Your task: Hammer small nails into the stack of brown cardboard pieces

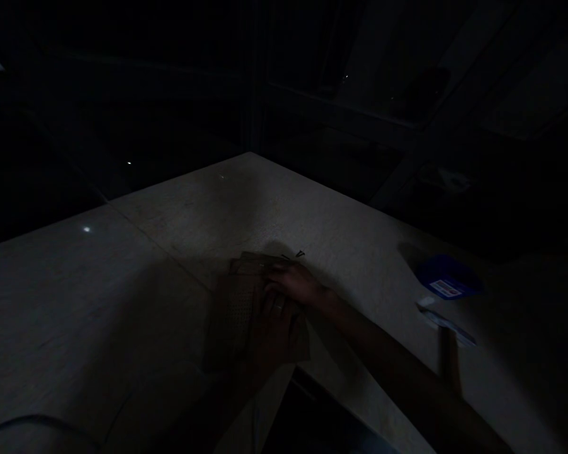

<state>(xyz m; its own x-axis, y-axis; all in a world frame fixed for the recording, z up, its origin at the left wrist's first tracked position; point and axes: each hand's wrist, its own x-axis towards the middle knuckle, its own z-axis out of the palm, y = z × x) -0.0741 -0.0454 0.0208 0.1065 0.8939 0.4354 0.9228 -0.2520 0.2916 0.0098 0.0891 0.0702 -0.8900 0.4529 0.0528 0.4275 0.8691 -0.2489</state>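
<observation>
The scene is very dark. A brown perforated board point(236, 302) lies on the pale table point(180, 214) near its front edge. My left hand point(275, 328), with a ring on one finger, lies flat on the board's right part and presses it down. Just beyond it, my right hand point(294, 282) reaches in from the lower right. Its fingers are curled together at the board's far edge, and what they pinch is too small and dark to name. A few small dark wire-like parts point(298, 255) lie on the table just past the right hand's fingertips.
A blue container with a white label point(447, 279) stands on the table at the right. In front of it lies a slim white and blue object point(447, 320), with a dark upright stick point(449, 360) nearer me. Dim shelving stands behind the table.
</observation>
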